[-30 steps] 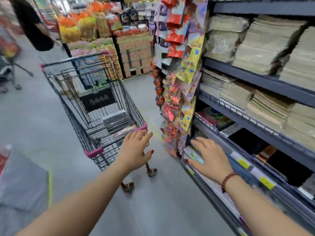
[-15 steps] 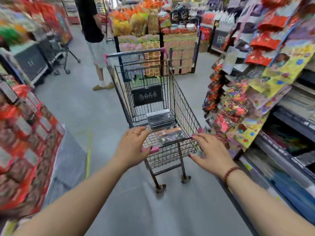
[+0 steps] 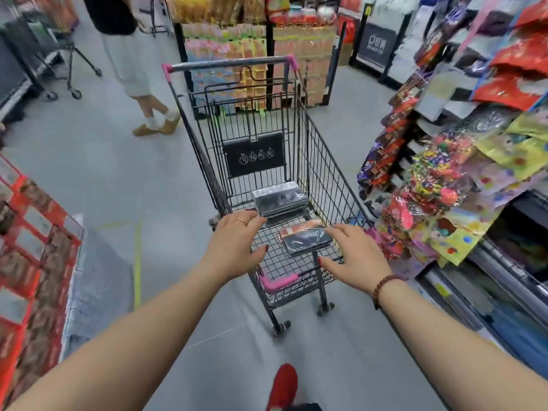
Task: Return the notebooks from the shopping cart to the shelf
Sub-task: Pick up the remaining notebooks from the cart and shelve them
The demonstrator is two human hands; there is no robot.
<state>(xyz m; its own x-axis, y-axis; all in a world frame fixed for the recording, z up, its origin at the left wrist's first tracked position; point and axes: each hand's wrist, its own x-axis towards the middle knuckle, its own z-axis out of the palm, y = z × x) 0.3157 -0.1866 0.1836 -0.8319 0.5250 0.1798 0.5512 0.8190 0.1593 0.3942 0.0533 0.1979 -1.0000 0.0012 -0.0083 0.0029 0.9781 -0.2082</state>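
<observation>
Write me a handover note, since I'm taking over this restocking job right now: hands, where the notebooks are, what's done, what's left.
Left hand: open and empty, over the near end of the shopping cart.
Right hand: open and empty, fingertips beside the near wrapped notebook stack; contact unclear.
Notebooks: that stack, plus a second wrapped stack farther in, both on the cart floor.
Done: nothing picked up; earlier returns cannot be judged from this view.
Left: lift both stacks out and put them on the shelf to the right.

Two notebook stacks (image 3: 278, 200), two hands (image 3: 234, 247), one bystander (image 3: 127, 54).
</observation>
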